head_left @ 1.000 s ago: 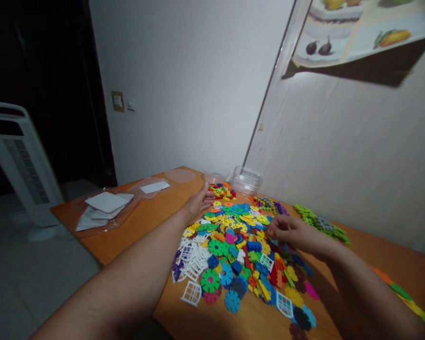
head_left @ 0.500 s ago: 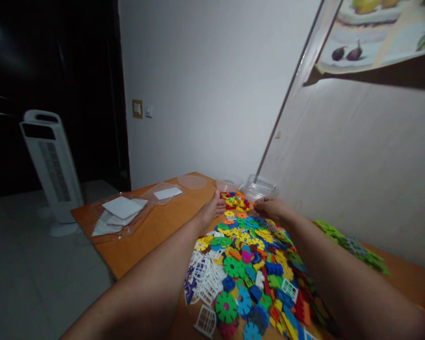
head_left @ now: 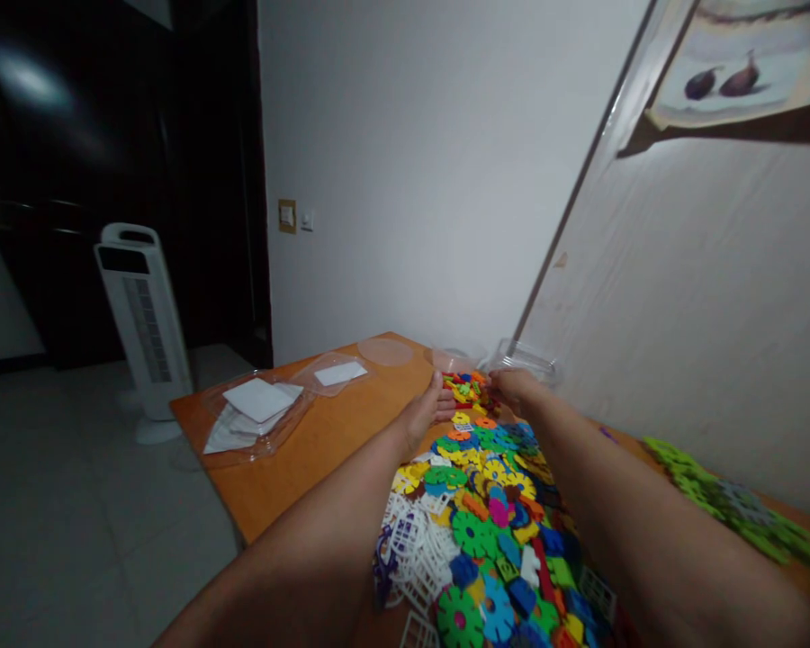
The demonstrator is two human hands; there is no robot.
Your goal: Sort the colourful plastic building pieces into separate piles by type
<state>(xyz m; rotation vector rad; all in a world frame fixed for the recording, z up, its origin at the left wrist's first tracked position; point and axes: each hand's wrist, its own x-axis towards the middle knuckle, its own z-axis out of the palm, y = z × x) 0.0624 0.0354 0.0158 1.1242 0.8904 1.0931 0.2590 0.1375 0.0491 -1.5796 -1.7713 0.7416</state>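
My left hand (head_left: 433, 410) is open at the left side of a small heap of building bricks (head_left: 469, 387), mostly red, yellow, orange and blue. Its fingers are stretched toward the heap. On the opposite side, my right hand (head_left: 511, 385) rests against the heap's right edge, fingers extended, some of them hidden behind the hand. Nearer to me, flower-shaped plastic discs (head_left: 472, 533) in green, yellow and blue lie spread among more bricks. White lattice window pieces (head_left: 415, 544) sit on the left of this pile, under my left forearm's side.
Clear plastic packaging with white paper (head_left: 256, 400) lies on the table (head_left: 337, 432) at left. A clear round lid (head_left: 384, 351) and a clear plastic container (head_left: 526, 358) are at the back. Green pieces (head_left: 729, 504) lie at right by the wall. A white tower fan (head_left: 145, 328) stands on the floor.
The view has turned left, so everything sits further right in the picture. My right hand has moved slightly closer to my left, around the small heap of bricks.
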